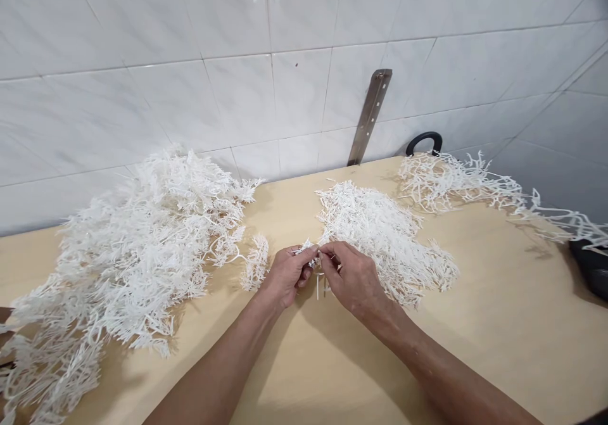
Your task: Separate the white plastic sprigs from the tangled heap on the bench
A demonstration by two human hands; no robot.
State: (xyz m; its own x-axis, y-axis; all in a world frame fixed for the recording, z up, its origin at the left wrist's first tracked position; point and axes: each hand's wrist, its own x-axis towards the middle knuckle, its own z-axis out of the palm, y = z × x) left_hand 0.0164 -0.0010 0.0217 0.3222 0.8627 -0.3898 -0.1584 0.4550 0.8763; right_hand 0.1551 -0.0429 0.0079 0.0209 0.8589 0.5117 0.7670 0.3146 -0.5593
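My left hand (287, 273) is closed on a small white branched plastic piece (304, 246), part of which sticks out above the fingers. Touching it from the right, my right hand (351, 272) pinches at the same piece with thumb and forefinger; thin white prongs show below the fingertips. A large heap of white branched pieces (156, 241) lies to the left, with a small clump (256, 261) beside my left hand. Just beyond my right hand is a pile of small white sprigs (375, 232).
Bare white branching stems (456, 181) trail along the right back of the wooden table (294, 374). A black curved handle (424, 140) stands behind them. A metal strip (371, 116) rises against the tiled wall. A black object (591, 270) sits at the right edge.
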